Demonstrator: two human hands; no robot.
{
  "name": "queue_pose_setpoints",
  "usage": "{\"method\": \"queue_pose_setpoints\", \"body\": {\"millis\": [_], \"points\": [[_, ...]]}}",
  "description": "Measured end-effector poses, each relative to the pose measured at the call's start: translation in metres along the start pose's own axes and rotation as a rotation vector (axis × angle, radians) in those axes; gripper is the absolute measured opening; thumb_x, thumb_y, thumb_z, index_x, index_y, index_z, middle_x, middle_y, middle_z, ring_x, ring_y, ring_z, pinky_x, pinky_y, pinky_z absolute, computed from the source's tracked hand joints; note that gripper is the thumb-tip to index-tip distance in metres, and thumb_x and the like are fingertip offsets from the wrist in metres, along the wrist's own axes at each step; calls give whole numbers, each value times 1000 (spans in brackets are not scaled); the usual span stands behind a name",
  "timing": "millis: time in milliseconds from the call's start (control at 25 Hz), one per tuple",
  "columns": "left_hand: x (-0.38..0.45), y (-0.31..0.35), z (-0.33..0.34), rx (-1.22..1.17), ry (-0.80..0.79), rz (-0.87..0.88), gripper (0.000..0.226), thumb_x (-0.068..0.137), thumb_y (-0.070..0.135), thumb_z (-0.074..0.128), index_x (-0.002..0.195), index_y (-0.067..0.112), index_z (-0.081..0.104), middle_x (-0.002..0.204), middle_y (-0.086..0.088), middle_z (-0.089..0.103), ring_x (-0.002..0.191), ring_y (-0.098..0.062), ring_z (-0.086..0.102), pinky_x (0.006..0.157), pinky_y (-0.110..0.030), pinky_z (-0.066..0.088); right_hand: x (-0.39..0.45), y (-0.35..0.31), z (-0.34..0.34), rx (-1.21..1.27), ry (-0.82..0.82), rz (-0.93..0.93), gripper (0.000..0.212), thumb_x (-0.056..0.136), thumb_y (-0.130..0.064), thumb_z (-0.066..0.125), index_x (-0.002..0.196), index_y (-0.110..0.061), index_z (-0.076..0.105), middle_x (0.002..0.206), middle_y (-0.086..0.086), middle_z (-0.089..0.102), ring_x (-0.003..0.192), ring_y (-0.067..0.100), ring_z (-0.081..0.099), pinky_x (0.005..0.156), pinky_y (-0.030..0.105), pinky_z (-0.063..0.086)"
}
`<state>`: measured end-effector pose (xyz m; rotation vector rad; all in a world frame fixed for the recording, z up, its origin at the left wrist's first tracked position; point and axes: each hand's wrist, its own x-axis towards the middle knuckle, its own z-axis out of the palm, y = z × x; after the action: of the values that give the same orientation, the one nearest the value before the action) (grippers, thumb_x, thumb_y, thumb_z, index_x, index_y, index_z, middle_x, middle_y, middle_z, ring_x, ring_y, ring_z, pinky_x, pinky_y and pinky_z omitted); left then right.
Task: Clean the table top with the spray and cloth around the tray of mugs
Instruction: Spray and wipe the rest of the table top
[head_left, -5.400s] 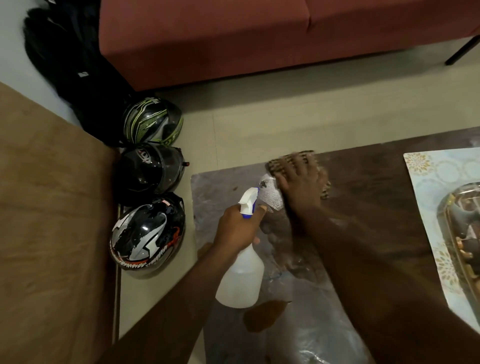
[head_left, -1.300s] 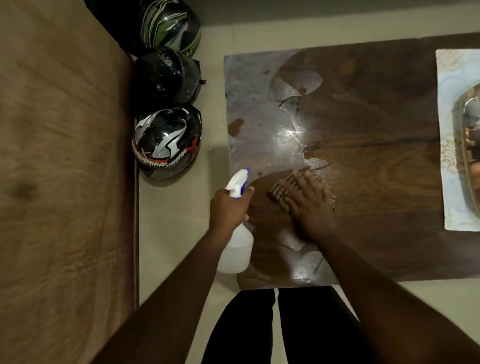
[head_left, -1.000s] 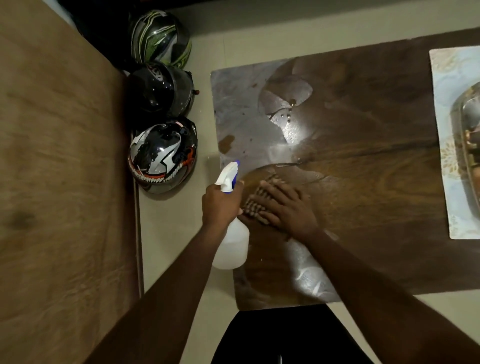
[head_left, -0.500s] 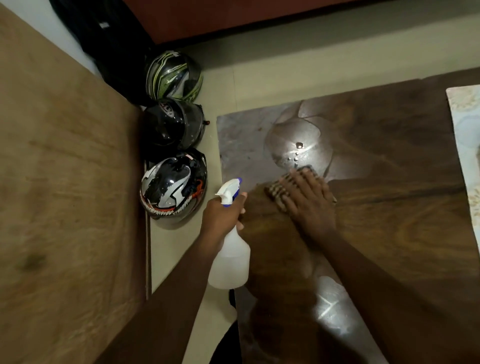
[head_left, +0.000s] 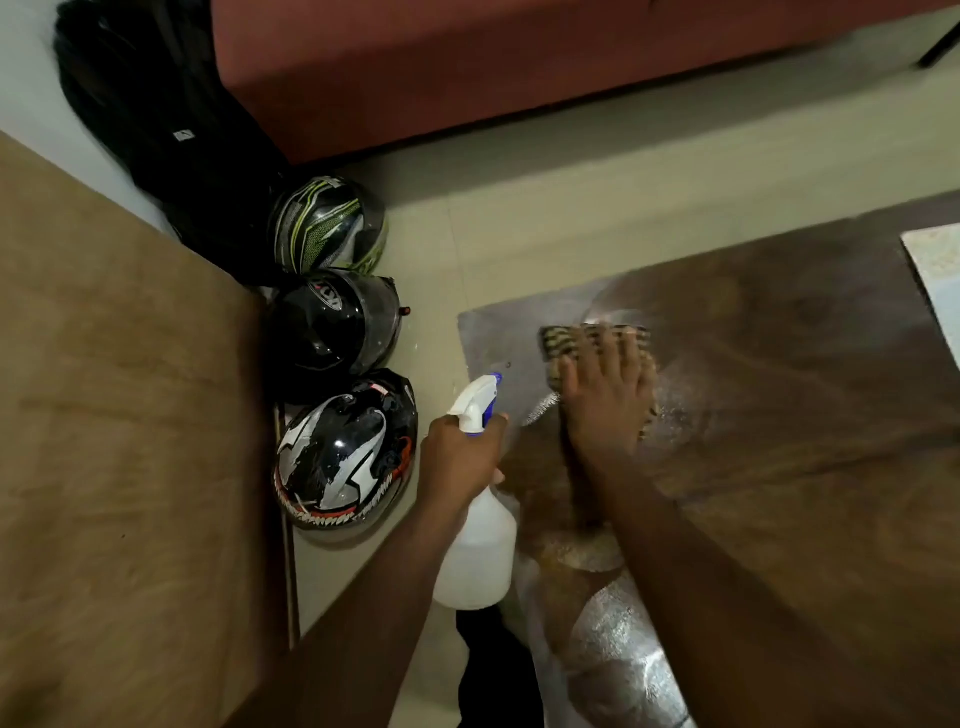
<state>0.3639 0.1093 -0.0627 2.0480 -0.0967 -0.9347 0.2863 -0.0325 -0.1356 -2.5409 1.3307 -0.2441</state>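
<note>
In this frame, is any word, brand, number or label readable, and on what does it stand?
None can be read for certain.
Middle black helmet: a white logo on top, too blurred to read.
Black bag: a small white tag, too small to read.
Spray bottle: no label shows.

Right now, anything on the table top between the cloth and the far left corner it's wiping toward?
Nothing visible. The right hand presses the striped cloth flat on the wooden table top, and the strip up to that corner is bare, streaked wet. The spray bottle, held in the left hand, hangs off the table's left edge.
</note>
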Motion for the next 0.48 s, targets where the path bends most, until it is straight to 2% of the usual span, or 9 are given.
{"method": "queue_pose_setpoints", "body": {"millis": [80, 160, 200, 240, 320, 360, 400, 480], "points": [[14, -2, -8, 10, -15, -32, 45, 80, 42, 64, 123, 27, 64, 81, 1, 70, 43, -11, 59, 61, -38, 57, -11, -34, 17, 0, -54, -353, 43, 96, -38, 37, 135, -24, 50, 146, 4, 44, 137, 29, 34, 112, 48, 21], [26, -4, -18, 20, -29, -75, 37, 86, 40, 66, 117, 18, 67, 68, 0, 69, 43, -16, 58, 60, -36, 54, -23, -6, 12, -69, -108, -693, 42, 97, -39, 41, 138, -28, 47, 148, 1, 40, 139, 24, 32, 112, 47, 22], [32, -6, -23, -4, -21, -97, 35, 88, 37, 66, 114, 14, 68, 63, 1, 66, 40, -17, 57, 58, -34, 52, -13, 15, 5, -96, -81, -693, 42, 97, -40, 40, 138, -29, 46, 147, 1, 42, 139, 22, 31, 112, 46, 24], [38, -5, -30, -28, -11, -108, 32, 88, 34, 67, 112, 13, 69, 59, 1, 63, 38, -17, 55, 56, -33, 50, 2, 25, 1, -110, -47, -579, 42, 97, -40, 39, 137, -29, 47, 145, 2, 46, 138, 23, 32, 110, 47, 25], [44, 3, -38, -71, -14, -108, 29, 89, 30, 67, 113, 13, 67, 60, 0, 62, 36, -15, 53, 54, -30, 48, 43, 9, 2, -83, 42, -137, 43, 97, -40, 34, 134, -24, 49, 142, 7, 48, 137, 28, 34, 108, 49, 26], [49, 5, -43, -105, -25, -111, 31, 90, 29, 67, 116, 13, 66, 62, 0, 62, 35, -14, 53, 52, -27, 46, 54, -21, 9, -42, 53, -17, 45, 97, -40, 31, 135, -23, 49, 144, 8, 46, 137, 30, 34, 109, 50, 25], [54, 6, -47, -132, -34, -118, 33, 90, 28, 67, 118, 11, 65, 65, -2, 63, 36, -14, 52, 50, -25, 45, 54, -50, 20, -24, 34, -43, 47, 97, -40, 30, 136, -22, 49, 145, 9, 44, 137, 32, 34, 110, 51, 25], [60, 4, -55, -134, -18, -123, 34, 90, 26, 66, 117, 5, 65, 64, -4, 63, 36, -14, 50, 46, -23, 45, 18, -76, 33, -61, -52, -389, 46, 96, -41, 32, 135, -24, 51, 145, 7, 45, 135, 30, 38, 109, 52, 30]]}}
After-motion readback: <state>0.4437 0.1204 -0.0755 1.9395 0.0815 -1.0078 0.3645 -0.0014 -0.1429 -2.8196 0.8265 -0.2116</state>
